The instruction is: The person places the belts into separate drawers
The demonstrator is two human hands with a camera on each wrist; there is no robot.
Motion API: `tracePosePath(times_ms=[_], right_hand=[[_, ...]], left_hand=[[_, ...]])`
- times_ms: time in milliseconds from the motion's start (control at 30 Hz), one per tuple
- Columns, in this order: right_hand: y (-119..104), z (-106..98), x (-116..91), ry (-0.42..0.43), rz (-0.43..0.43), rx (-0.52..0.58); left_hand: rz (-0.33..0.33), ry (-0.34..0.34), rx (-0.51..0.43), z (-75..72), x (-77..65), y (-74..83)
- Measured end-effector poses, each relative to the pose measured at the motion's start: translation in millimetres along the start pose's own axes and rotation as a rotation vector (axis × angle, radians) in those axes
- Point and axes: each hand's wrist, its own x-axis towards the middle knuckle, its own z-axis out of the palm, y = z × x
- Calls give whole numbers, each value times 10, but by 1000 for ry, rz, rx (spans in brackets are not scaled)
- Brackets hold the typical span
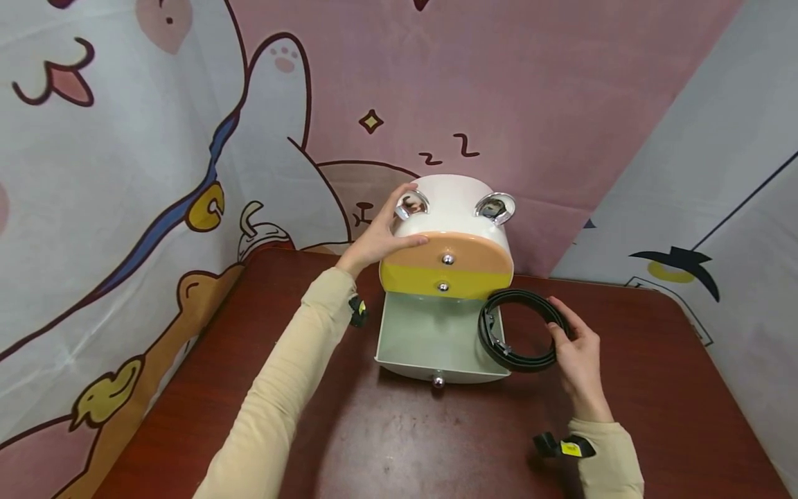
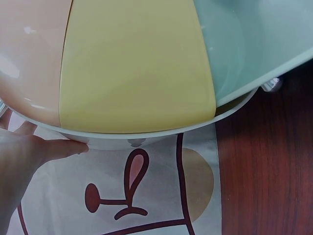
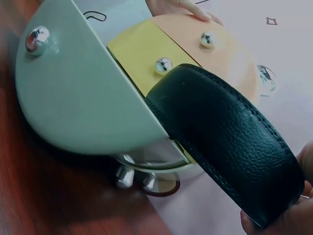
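A small white drawer cabinet point(image 1: 454, 208) with silver ears stands on the table. Its orange drawer point(image 1: 474, 253) and yellow drawer point(image 1: 480, 281) are closed, while the pale green bottom drawer point(image 1: 430, 333) is pulled out, its inside bare. My left hand point(image 1: 378, 239) rests on the cabinet's upper left side by one ear, thumb along the front edge. My right hand point(image 1: 576, 350) pinches a coiled black leather belt point(image 1: 526, 364) by its right side. The coil hangs over the green drawer's right edge, its metal buckle point(image 1: 499, 344) facing left. In the right wrist view the belt point(image 3: 225, 132) covers part of the yellow drawer.
The reddish-brown table point(image 1: 399, 443) extends around the cabinet on both sides and in front. A cartoon-printed cloth point(image 1: 499, 90) hangs right behind it. The open drawer juts toward the front with a silver knob point(image 1: 438, 379) on its face.
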Motion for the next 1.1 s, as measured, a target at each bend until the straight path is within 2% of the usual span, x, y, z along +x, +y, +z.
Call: tracePosePath(times_ms=[100, 333, 633, 800, 1100], right_hand=[[-2, 50, -20, -8, 2, -3], [-27, 204, -56, -34, -7, 76], [-21, 376, -74, -103, 63, 288], [-9, 478, -83, -119, 53, 293], [8, 636, -103, -141, -4, 209]], left_hand=[[3, -1, -10, 2, 6, -10], [9, 0, -11, -7, 5, -26], [-7, -2, 7, -1, -4, 3], [-7, 1, 6, 3, -7, 17], [-11, 2, 20, -2, -10, 25]])
